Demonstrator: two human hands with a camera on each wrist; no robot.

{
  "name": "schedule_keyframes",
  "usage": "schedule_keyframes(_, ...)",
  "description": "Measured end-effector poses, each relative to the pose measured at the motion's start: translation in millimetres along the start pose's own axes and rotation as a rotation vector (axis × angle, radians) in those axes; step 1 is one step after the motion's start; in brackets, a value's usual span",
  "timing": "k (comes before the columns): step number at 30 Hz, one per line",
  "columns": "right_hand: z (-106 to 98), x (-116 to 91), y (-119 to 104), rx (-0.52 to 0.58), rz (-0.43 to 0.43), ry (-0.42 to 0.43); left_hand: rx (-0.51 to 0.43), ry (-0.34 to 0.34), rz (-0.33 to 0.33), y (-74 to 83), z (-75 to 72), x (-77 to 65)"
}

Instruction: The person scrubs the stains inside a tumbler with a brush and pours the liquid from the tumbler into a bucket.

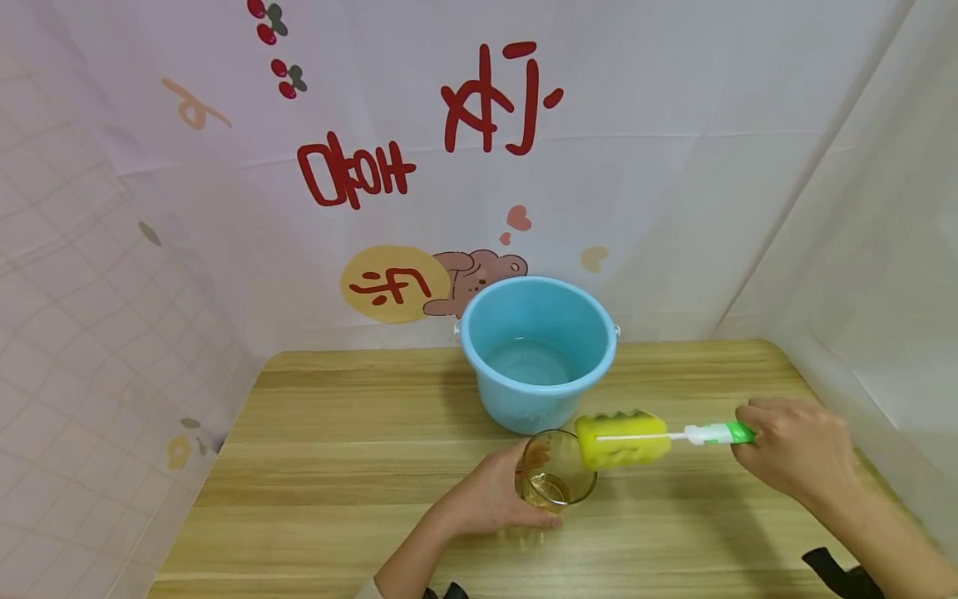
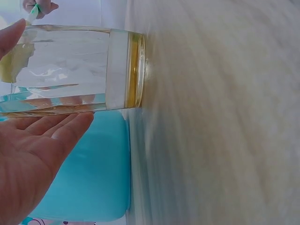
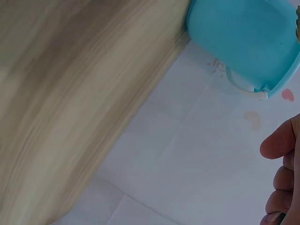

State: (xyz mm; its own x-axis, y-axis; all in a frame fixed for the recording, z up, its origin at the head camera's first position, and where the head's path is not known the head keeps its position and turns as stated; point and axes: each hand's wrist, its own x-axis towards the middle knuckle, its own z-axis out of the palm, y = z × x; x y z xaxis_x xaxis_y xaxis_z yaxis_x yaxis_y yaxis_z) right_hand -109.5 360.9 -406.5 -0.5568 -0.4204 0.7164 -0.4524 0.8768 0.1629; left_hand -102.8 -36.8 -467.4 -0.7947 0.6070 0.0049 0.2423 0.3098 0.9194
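My left hand (image 1: 490,495) grips a clear drinking glass (image 1: 550,488), thumb on one side and fingers on the other. The glass is upright, its thick base at the tabletop in the left wrist view. A sponge bottle brush (image 1: 629,453) has a yellow head and a white and green handle (image 1: 711,433). My right hand (image 1: 797,445) holds that handle with curled fingers. The brush lies roughly level, its sponge tip at the right of the glass's rim; whether they touch I cannot tell. In the right wrist view, only part of my right hand (image 3: 283,173) shows.
Behind the glass stands a light blue bucket (image 1: 539,408) with some water (image 1: 531,362) in it. The wooden table (image 1: 337,466) meets a white printed cloth (image 1: 674,208) at the back, with cloth along both sides too.
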Motion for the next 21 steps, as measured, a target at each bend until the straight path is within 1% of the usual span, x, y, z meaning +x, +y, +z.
schedule_keyframes(3,2.0,-6.0,0.4,0.007,0.042,-0.018,-0.006,-0.002,0.005,-0.4,-0.2,0.1)
schedule_keyframes(10,5.1,-17.5,3.2,0.020,0.105,-0.047,-0.014,-0.002,0.014,-1.3,0.2,0.1)
schedule_keyframes(17,8.4,-31.1,11.9,0.029,0.150,-0.076,-0.020,-0.005,0.022,-1.3,1.6,0.2)
schedule_keyframes(21,12.3,-37.4,18.7,0.057,0.190,-0.119,-0.036,-0.002,0.023,-2.3,2.3,0.3)
